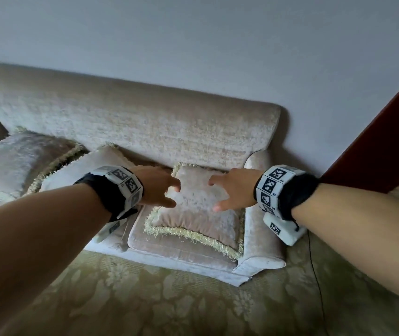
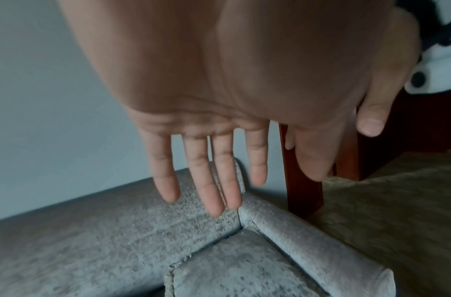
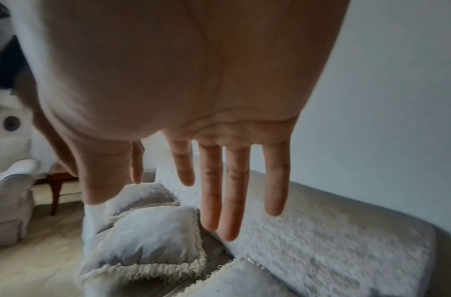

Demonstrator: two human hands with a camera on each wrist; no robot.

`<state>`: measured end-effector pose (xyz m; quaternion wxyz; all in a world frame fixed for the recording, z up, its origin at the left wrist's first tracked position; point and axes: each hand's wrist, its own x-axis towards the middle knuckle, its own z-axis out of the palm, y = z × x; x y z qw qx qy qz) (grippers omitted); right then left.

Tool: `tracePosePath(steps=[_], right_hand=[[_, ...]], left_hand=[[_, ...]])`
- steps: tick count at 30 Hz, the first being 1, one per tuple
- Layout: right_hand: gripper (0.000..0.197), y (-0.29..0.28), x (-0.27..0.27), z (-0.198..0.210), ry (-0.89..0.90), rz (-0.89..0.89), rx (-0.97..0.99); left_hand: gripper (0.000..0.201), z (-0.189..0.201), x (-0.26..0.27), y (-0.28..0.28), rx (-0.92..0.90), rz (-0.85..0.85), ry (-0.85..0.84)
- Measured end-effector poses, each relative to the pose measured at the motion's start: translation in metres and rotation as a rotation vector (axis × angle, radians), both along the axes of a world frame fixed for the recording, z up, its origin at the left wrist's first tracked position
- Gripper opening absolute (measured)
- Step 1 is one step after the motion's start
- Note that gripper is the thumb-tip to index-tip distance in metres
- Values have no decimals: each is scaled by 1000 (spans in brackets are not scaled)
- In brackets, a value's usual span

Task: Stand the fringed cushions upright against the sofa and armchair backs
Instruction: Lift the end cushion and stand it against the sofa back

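Note:
Three beige velvet cushions with pale fringe lie flat on the sofa seat. The right cushion [image 1: 193, 209] sits by the armrest, the middle cushion [image 1: 82, 170] and the left cushion [image 1: 16, 161] overlap beside it. My left hand [image 1: 176, 194] and right hand [image 1: 214, 195] hover open over the far half of the right cushion, one at each side, thumbs facing each other. In the left wrist view straight fingers [image 2: 214, 180] hang in front of the sofa back [image 2: 92, 241]. The right wrist view shows spread fingers [image 3: 231, 201] above the middle cushion [image 3: 148, 241]. Neither hand holds anything.
The sofa back [image 1: 145, 122] stands against a plain wall. Its right armrest [image 1: 261, 214] borders the cushion. A red-brown wooden panel [image 1: 375, 141] rises at the right. Patterned carpet [image 1: 169, 299] lies in front. An armchair [image 3: 10, 180] and a wooden leg [image 3: 53, 191] stand beyond the sofa's far end.

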<state>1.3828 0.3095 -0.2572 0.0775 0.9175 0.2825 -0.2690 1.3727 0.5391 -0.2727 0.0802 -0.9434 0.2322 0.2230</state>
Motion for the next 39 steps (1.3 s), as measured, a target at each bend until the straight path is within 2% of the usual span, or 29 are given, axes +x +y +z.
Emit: tracePosePath(steps=[5,10,15,17,20,26,30,33,36,39], right_hand=[[79,-20,113,-62,64,-185,127],[66,-38,221,-157,88,-389,322],[101,-54,289,-291,155,-672,402],[102,-62,298,-334,155,-794,431],[91,-72,298,-392,141,-943,437],[100,-85,275,-485,100,-1127,405],[113,-89,269,-516,90,-1302,463],[123,-92,276,-534,37,-1350,518],[119,-96,284,-547,39,-1377,607],[113,-96,288,-549,-32,-1373,741]], left_hand=[[55,-55,127,4,-78,15,85],[60,-151,249,0,-357,267,147],[76,-274,320,0,-553,454,224],[81,-319,334,2,-598,539,271],[82,-382,345,6,-598,625,322],[89,-474,363,17,-512,733,341],[97,-512,371,22,-544,787,374],[111,-536,376,24,-676,846,419],[125,-550,378,22,-817,835,449],[122,-550,374,20,-940,844,448]])
